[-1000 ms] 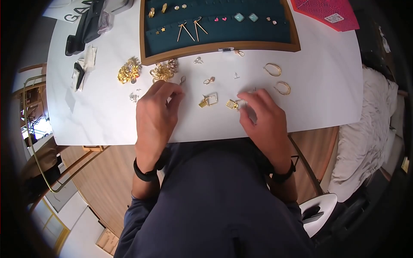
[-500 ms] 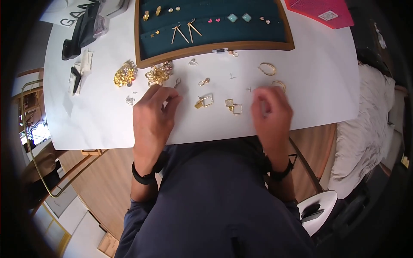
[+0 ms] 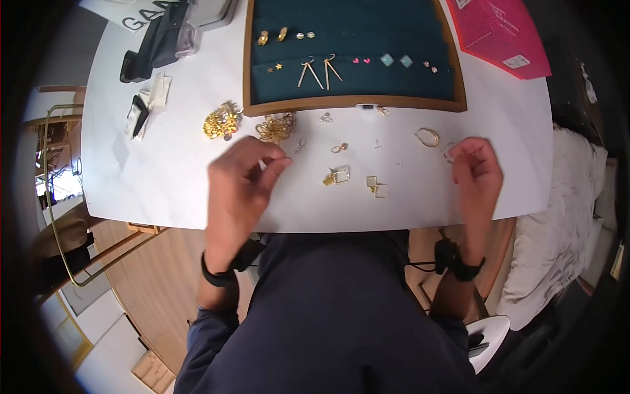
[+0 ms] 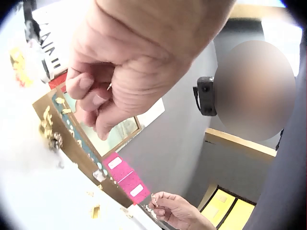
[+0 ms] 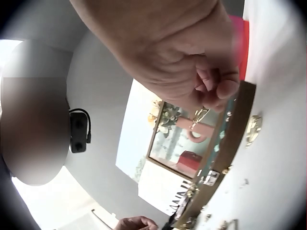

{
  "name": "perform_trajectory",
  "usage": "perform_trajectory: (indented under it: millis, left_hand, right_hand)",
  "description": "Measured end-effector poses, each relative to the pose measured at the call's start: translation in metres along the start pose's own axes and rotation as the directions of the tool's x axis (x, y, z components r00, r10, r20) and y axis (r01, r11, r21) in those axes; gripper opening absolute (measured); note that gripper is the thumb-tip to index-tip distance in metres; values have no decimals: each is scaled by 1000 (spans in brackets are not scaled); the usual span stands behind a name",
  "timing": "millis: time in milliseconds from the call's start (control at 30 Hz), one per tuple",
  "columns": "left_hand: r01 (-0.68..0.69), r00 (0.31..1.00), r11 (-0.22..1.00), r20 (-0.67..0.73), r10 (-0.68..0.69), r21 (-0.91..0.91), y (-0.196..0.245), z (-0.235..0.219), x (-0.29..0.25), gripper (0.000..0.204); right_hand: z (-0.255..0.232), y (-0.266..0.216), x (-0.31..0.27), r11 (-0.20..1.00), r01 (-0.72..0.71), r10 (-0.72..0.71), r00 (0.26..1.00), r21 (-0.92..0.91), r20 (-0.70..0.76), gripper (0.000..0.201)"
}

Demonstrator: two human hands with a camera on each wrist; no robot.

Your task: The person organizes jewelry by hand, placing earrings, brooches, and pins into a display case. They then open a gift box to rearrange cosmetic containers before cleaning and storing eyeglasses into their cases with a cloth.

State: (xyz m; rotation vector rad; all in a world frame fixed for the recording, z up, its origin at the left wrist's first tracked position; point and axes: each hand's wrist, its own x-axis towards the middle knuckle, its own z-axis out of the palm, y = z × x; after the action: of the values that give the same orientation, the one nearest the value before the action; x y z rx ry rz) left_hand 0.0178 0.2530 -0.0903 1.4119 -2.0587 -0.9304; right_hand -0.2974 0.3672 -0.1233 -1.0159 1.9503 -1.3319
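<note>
My right hand (image 3: 478,174) pinches a gold hoop earring (image 5: 199,117) at the right side of the table. My left hand (image 3: 237,187) hovers near the front left, thumb and fingers bent close together. A tiny pale sliver (image 4: 109,87) shows among its fingers; I cannot tell if it is held. Just beyond it lie a small silver earring (image 3: 300,144) and a gold flower-shaped piece (image 3: 272,129). Another gold hoop (image 3: 427,137) lies left of my right hand. Two square drop earrings, one at left (image 3: 336,176) and one at right (image 3: 377,187), lie between my hands.
A wooden-framed display tray (image 3: 357,102) lined in dark green holds several pairs of earrings at the back. Gold jewellery (image 3: 222,121) is heaped at left. A pink packet (image 3: 505,39) lies back right. Dark cases (image 3: 157,43) and a small pouch (image 3: 139,115) lie left.
My right hand has left the right square earring, moved right and picked up the nearer gold hoop from the table. My left hand keeps much the same pose. The head view has shifted.
</note>
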Motion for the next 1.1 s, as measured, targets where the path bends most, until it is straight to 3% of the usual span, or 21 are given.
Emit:
perform_trajectory:
  millis: [67, 167, 267, 300, 333, 367, 433, 500, 567, 667, 700, 800, 900, 1000, 1100]
  left_hand:
    - [-7, 1000, 1000, 25, 6, 8, -8, -28, 13, 7]
    - [-39, 999, 988, 4, 40, -148, -14, -63, 47, 7]
    - [-201, 979, 975, 32, 199, 94, -23, -90, 101, 15]
    - [-344, 938, 923, 23, 345, 171, -37, -92, 126, 19]
    - [-408, 911, 902, 8, 411, 140, -41, -88, 146, 23]
    - [-393, 919, 907, 38, 392, 151, -51, -85, 169, 25]
    - [-480, 874, 867, 163, 459, 134, -61, -72, 204, 23]
    - [-466, 876, 882, 179, 448, 74, -53, -47, 224, 19]
    - [-349, 897, 936, 271, 348, -48, -45, -31, 240, 17]
    - [-248, 900, 943, 308, 310, -223, -48, -11, 258, 14]
    - [-230, 900, 931, 302, 314, -282, -44, -7, 258, 13]
    - [-288, 894, 939, 300, 333, -186, -27, -1, 256, 13]
    - [-139, 872, 989, 480, 101, 43, 7, -7, 245, 12]
    - [-208, 909, 974, 386, 159, 89, -5, 13, 249, 14]
    - [-384, 878, 923, 323, 353, 34, -19, 27, 255, 14]
  right_hand:
    - [5, -34, 23, 996, 40, -45, 997, 83, 62, 6]
    - [14, -64, 74, 987, 105, -129, 970, 121, 206, 6]
    - [40, -70, 130, 973, 198, -228, 887, 115, 401, 8]
    - [50, -72, 148, 972, 231, -227, 849, 52, 477, 8]
    - [60, -73, 164, 963, 268, -219, 806, -9, 549, 8]
    - [72, -72, 178, 947, 319, -245, 770, -23, 589, 9]
    - [99, -72, 200, 907, 420, -288, 689, -43, 665, 11]
    - [117, -84, 208, 918, 381, -195, 674, -109, 713, 14]
    - [131, -91, 215, 928, 343, -122, 651, -147, 750, 20]
    - [142, -88, 218, 990, 132, -54, 678, -50, 733, 23]
    - [145, -84, 221, 991, 125, -46, 684, -55, 728, 23]
    - [150, -73, 226, 995, 77, -12, 706, -60, 709, 24]
    - [150, -66, 223, 1000, 2, 17, 737, -27, 676, 25]
    - [147, -61, 220, 999, -7, -21, 766, 41, 642, 26]
    - [144, -58, 218, 998, -16, -32, 761, 68, 648, 29]
